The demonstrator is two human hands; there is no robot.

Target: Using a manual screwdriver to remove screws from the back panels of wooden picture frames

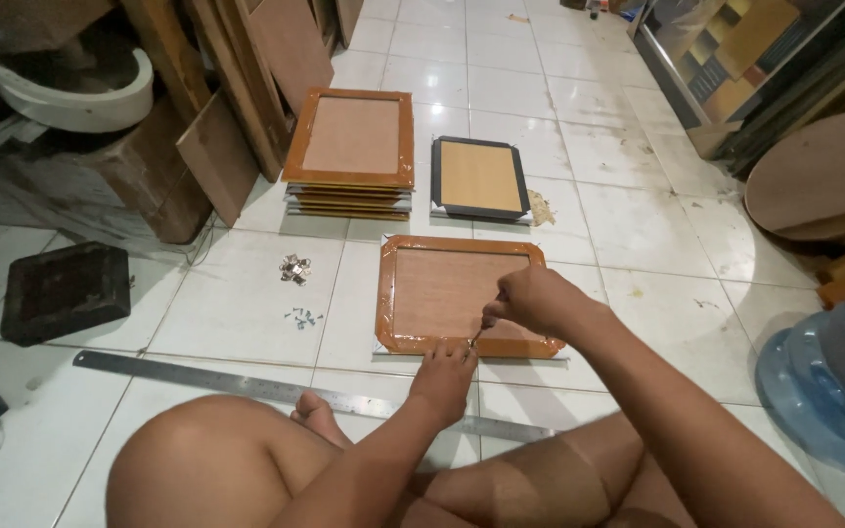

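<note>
Hands worked at the near edge of an orange picture frame [462,292] that lay face down on the white tiled floor [638,215], its brown backing board up. The right hand [532,299] was closed in a loose fist, pinching a thin tool [478,335] whose tip met the frame's lower edge; what kind of tool could not be told. The left hand [444,374] sat just below it, fingers curled and pressed against that same edge. Beyond the hands, farther from the person, lay a black frame [479,177], and to its left a stack of orange frames [351,152]. Left of the hands, small metal clips [294,269] were scattered on the tiles. A long steel ruler [246,387] ran across the floor under the left forearm, just in front of the person's bare crossed legs. A blue water jug [828,391] stood beside the right arm.
</note>
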